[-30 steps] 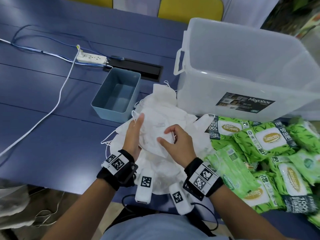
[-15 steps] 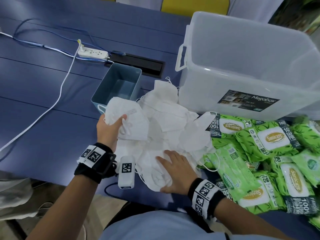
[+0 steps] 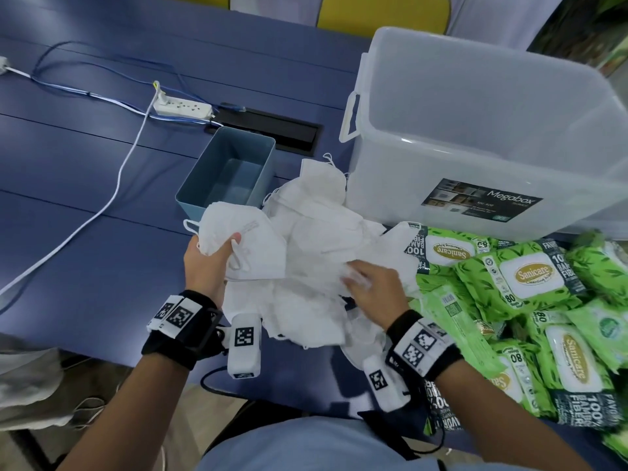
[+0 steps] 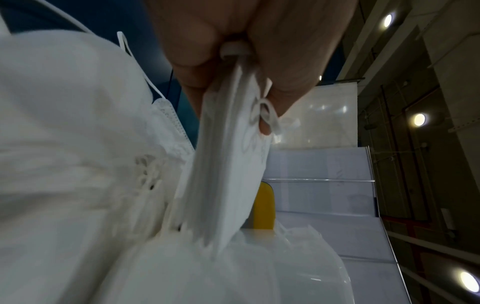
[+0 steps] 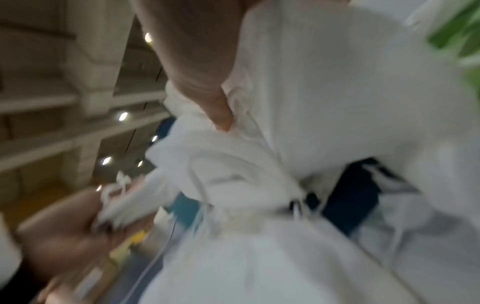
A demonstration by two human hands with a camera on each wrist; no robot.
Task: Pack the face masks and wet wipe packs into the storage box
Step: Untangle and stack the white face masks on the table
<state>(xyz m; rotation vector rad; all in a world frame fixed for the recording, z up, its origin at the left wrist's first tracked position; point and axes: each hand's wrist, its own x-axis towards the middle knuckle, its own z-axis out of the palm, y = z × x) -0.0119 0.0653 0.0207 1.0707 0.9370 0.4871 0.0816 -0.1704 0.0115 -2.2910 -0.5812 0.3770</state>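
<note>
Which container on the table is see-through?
The big storage box with the Megabox label, standing behind the wet wipe packs. The small blue bin beside it is solid-coloured.

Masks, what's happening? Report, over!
Left hand grips stacked masks. Right hand digging into mask pile. Storage box unobstructed.

Matt cloth masks [image 3: 319, 239], glossy plastic wipe pks [image 3: 533, 277]

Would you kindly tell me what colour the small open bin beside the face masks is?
The small bin is a muted blue-grey, seen best in the head view.
</note>
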